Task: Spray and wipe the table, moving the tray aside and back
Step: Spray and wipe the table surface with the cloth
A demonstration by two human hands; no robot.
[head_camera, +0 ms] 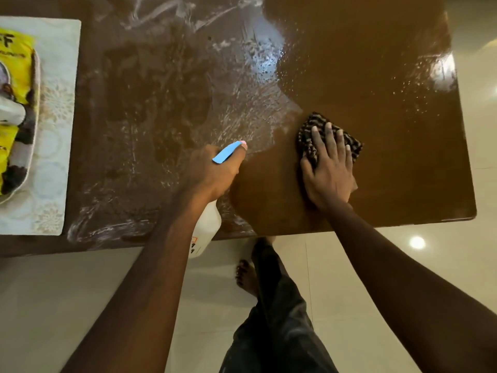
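The worktop [363, 63] is streaked with wet film from its middle toward 9 o'clock, with loose droplets at 2 o'clock. At 4 o'clock the right hand [329, 170], fingers spread flat, presses the striped cloth [316, 123] down. The left hand [212, 173] grips the spray bottle [207, 227] at 6 o'clock. The tray [36, 103] sits at 9 o'clock on a placemat [53, 184]. Spraying that way would likely mist its yellow packets [16, 63], and the film may dry into smears before the cloth reaches it.
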